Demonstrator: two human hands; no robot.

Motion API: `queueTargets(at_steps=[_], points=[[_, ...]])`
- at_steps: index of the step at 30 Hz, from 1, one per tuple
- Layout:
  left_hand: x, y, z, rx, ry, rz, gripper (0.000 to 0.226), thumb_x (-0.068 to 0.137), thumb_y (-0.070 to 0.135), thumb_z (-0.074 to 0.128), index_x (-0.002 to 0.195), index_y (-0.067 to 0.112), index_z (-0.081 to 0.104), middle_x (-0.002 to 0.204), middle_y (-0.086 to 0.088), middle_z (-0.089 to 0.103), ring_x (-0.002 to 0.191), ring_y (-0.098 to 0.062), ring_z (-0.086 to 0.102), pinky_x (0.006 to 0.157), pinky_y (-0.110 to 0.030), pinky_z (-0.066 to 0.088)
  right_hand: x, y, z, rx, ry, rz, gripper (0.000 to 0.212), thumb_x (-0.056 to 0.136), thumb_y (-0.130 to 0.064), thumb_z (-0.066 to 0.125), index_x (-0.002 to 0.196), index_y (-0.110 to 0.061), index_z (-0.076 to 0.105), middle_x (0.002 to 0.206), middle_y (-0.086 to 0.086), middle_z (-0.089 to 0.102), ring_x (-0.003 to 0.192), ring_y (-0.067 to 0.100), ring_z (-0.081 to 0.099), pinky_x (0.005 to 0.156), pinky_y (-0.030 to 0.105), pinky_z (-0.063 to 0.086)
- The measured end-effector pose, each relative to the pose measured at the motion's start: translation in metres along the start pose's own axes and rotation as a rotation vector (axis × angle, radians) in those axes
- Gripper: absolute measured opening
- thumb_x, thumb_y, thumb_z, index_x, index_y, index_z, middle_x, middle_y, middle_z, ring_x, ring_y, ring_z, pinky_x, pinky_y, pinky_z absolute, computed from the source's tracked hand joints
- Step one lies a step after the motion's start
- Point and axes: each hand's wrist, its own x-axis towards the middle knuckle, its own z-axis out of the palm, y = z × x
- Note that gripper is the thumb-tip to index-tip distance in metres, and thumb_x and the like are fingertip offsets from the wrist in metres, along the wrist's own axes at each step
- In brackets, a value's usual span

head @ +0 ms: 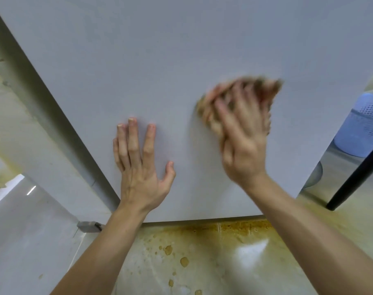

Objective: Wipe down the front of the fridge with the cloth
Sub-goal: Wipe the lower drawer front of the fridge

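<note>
As left hand (138,167) touches fridge (160,50), right hand (243,145) seemingly presses cloth (205,110).

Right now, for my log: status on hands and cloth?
Left hand flat, bracing pale grey fridge door. Right hand presses brownish crumpled cloth against door, blurred. Door face unobstructed.

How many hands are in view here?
2. The left hand rests flat on the fridge door, fingers straight. The right hand, motion-blurred, presses the cloth against the door further right. No others visible.
</note>
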Motion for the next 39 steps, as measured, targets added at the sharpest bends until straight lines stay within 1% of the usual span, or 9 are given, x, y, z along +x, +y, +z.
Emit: queueTargets(at_steps=[6, 10, 14, 17, 19, 25, 28, 36, 39], points=[[-0.002, 0.011, 0.008, 0.011, 0.024, 0.015, 0.093, 0.086, 0.022, 0.069, 0.162, 0.002, 0.018, 0.17, -0.023, 0.006, 0.158, -0.047, 0.004, 0.13, -0.057, 0.002, -0.178, 0.045, -0.014, -0.16, -0.88, -0.444, 0.085, 0.085, -0.005, 0.044, 0.164, -0.03, 0.028, 0.17, -0.007, 0.026, 0.156, 0.012, 0.029, 0.132, 0.036, -0.002], [-0.007, 0.03, 0.015, 0.004, -0.007, 0.016, 0.097, 0.084, 0.02, 0.07, 0.163, 0.003, 0.016, 0.17, -0.021, 0.006, 0.161, -0.034, -0.006, 0.13, -0.055, 0.0, -0.187, 0.062, -0.029, -0.178, -1.145, -0.494, 0.072, 0.088, -0.012, 0.036, 0.158, -0.029, 0.041, 0.165, -0.011, 0.033, 0.149, 0.008, 0.037, 0.13, 0.032, -0.003], [-0.006, 0.05, 0.02, -0.016, -0.019, 0.088, 0.098, 0.083, 0.022, 0.071, 0.163, 0.008, 0.017, 0.171, -0.019, 0.006, 0.162, -0.03, -0.011, 0.13, -0.055, 0.0, -0.164, 0.072, -0.047, -0.186, -0.972, -0.452, 0.073, 0.087, -0.002, 0.04, 0.157, -0.023, 0.041, 0.166, -0.004, 0.034, 0.152, 0.013, 0.038, 0.132, 0.036, 0.001], [0.001, 0.062, 0.02, -0.03, -0.02, 0.124, 0.098, 0.083, 0.021, 0.072, 0.164, 0.013, 0.018, 0.171, -0.017, 0.005, 0.162, -0.03, -0.013, 0.13, -0.055, -0.001, -0.103, 0.083, -0.065, -0.112, -0.615, -0.212, 0.085, 0.082, 0.02, 0.05, 0.155, -0.024, 0.046, 0.164, 0.005, 0.039, 0.152, 0.024, 0.039, 0.13, 0.048, 0.019], [0.008, 0.067, 0.02, -0.027, -0.004, 0.137, 0.095, 0.083, 0.019, 0.073, 0.163, 0.016, 0.021, 0.171, -0.016, 0.005, 0.161, -0.029, -0.013, 0.13, -0.054, -0.002, -0.044, 0.091, -0.073, -0.023, -0.351, -0.025, 0.063, 0.098, 0.014, 0.051, 0.153, -0.017, 0.049, 0.161, 0.02, 0.042, 0.15, 0.038, 0.039, 0.125, 0.062, 0.025], [0.021, 0.087, 0.024, -0.028, 0.002, 0.161, 0.089, 0.086, 0.02, 0.07, 0.164, 0.019, 0.026, 0.171, -0.016, 0.008, 0.159, -0.043, 0.003, 0.129, -0.055, -0.002, 0.032, 0.081, -0.079, 0.052, 0.119, 0.298, 0.061, 0.094, 0.016, 0.039, 0.154, 0.007, 0.04, 0.164, 0.036, 0.022, 0.157, 0.05, 0.013, 0.127, 0.067, 0.005], [0.021, 0.089, 0.028, -0.011, 0.003, 0.163, 0.088, 0.086, 0.021, 0.069, 0.164, 0.02, 0.028, 0.172, -0.017, 0.008, 0.16, -0.037, -0.005, 0.129, -0.057, -0.003, -0.033, 0.084, -0.066, -0.019, -0.008, 0.152, 0.059, 0.098, 0.009, 0.045, 0.156, -0.003, 0.041, 0.17, 0.02, 0.019, 0.159, 0.035, 0.014, 0.128, 0.061, 0.009], [0.021, 0.093, 0.033, -0.027, 0.03, 0.148, 0.091, 0.081, 0.014, 0.07, 0.163, 0.017, 0.03, 0.17, -0.021, 0.009, 0.16, -0.042, -0.003, 0.128, -0.061, -0.003, -0.231, 0.123, -0.091, -0.403, -0.922, -0.344, 0.109, 0.075, -0.004, 0.063, 0.167, -0.032, 0.012, 0.17, -0.005, 0.024, 0.159, 0.017, 0.014, 0.131, 0.044, -0.002], [0.021, 0.096, 0.033, -0.024, 0.044, 0.147, 0.092, 0.08, 0.011, 0.071, 0.162, 0.016, 0.03, 0.17, -0.021, 0.01, 0.159, -0.044, 0.0, 0.128, -0.06, -0.002, -0.218, 0.131, -0.101, -0.386, -0.976, -0.341, 0.094, 0.08, -0.002, 0.038, 0.167, -0.029, 0.013, 0.168, -0.005, 0.029, 0.155, 0.014, 0.03, 0.132, 0.041, -0.005]])
